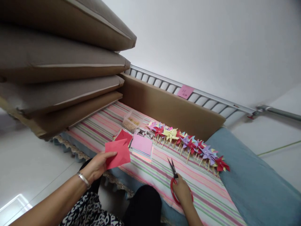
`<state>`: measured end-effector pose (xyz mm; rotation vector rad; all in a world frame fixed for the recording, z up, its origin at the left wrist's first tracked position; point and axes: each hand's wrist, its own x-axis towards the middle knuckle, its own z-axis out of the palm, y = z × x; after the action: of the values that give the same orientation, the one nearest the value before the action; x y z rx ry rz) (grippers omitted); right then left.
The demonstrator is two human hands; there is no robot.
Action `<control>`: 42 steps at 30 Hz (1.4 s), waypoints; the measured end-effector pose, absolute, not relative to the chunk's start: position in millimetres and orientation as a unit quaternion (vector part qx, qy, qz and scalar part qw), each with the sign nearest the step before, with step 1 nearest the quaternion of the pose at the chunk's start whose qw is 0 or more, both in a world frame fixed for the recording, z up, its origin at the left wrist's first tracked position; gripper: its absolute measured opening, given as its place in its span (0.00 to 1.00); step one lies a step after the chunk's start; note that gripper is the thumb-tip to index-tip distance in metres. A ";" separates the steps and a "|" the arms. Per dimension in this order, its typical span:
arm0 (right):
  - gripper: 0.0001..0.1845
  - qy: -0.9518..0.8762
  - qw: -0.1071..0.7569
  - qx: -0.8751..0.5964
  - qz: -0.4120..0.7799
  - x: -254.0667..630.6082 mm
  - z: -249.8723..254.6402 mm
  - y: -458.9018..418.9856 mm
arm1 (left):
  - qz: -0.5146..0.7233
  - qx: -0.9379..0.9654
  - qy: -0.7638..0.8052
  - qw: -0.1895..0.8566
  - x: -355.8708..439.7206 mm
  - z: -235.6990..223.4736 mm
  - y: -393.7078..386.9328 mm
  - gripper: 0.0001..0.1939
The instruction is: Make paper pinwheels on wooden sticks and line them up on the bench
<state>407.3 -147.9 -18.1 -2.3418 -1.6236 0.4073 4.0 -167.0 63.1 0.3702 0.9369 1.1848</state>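
Note:
My left hand [100, 164] pinches a red square of paper [119, 154] with the thumb on top; faint creases run across the sheet. Just behind it lies more red paper [125, 135] in a small stack. My right hand [183, 190] is closed on red-handled scissors [175, 182], low over the striped cloth, with the slightly parted blades pointing away from me. Pink paper [142, 144] tops a pile of coloured sheets between the two hands. Farther back, a long row of paper pinwheels [185, 141] on sticks lies in red, yellow and purple.
A clear plastic box [131, 121] holds thin sticks. Striped cloth [150, 175] covers the seat, with a brown board [169, 105] behind. Large cushions [66, 66] are stacked at left, and a blue cushion [258, 179] lies at right. A pink note [185, 91] hangs on the radiator.

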 end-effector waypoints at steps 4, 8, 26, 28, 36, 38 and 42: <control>0.22 -0.507 0.183 -0.824 0.176 410.3 -8.7 -132.5 | 0.546 0.134 0.424 0.710 11.6 71.1 -165.9 0.07; 0.16 -0.508 0.293 -0.766 0.262 365.3 12.5 -140.4 | 0.564 0.133 0.395 0.713 23.7 79.6 -170.0 0.09; 0.18 -0.365 0.547 -0.386 0.647 186.2 86.2 -205.6 | 0.521 0.213 0.341 0.753 35.5 97.1 -193.2 0.09; 0.18 -0.398 0.524 -0.396 0.640 187.7 89.7 -205.5 | 0.506 0.222 0.365 0.749 27.8 99.7 -188.9 0.07; 0.18 -0.467 0.460 -0.426 0.623 179.0 93.7 -205.2 | 0.415 0.335 0.376 0.758 11.0 105.7 -199.9 0.12; 0.16 -0.498 0.444 -0.423 0.613 179.1 92.6 -206.9 | 0.401 0.353 0.397 0.746 11.6 105.2 -203.7 0.13; 0.14 -0.561 0.420 -0.448 0.556 190.4 98.0 -210.2 | 0.413 0.363 0.425 0.720 20.2 102.7 -206.2 0.12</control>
<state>190.4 -210.2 98.0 -1.1219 -1.4059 1.3931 20.2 -206.2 102.7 0.8017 0.9390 0.9123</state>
